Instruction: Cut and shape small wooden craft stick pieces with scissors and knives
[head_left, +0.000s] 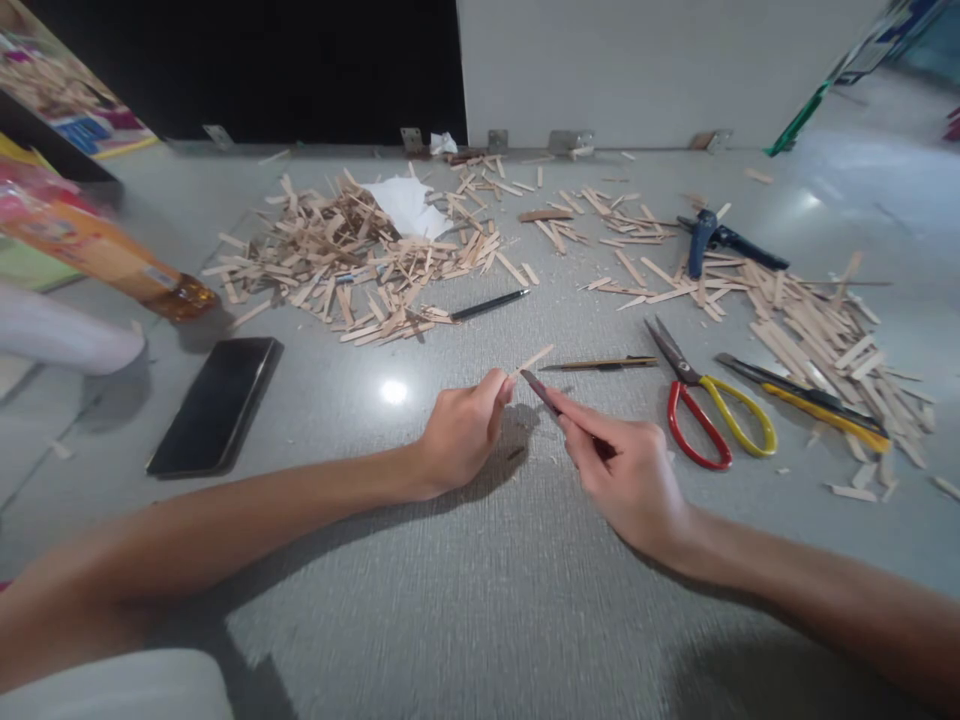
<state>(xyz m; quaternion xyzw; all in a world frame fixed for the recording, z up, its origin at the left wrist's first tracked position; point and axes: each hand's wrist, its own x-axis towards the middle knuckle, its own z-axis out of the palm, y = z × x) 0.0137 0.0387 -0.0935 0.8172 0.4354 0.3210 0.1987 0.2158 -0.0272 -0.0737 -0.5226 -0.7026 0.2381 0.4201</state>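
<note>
Near the middle of the grey table (420,620), my left hand (461,430) pinches a thin wooden stick (537,358) that points up and to the right. My right hand (626,470) grips a slim dark tool (541,391), its tip close to the stick; whether they touch is hard to tell. A small dark scrap (516,453) lies below, between the hands. Just beyond my right hand is a thin brown craft knife (600,364). Scissors (686,375) with red and yellow handles lie to its right, and a yellow-and-black cutter (817,405) lies farther right.
Wooden pieces (322,250) are heaped at the back left around white paper (409,205), with a black pen (491,304) in front. More pieces (802,320) lie at the right by a dark blue clamp (703,240). A phone (216,405) and an orange bottle (112,245) are at the left.
</note>
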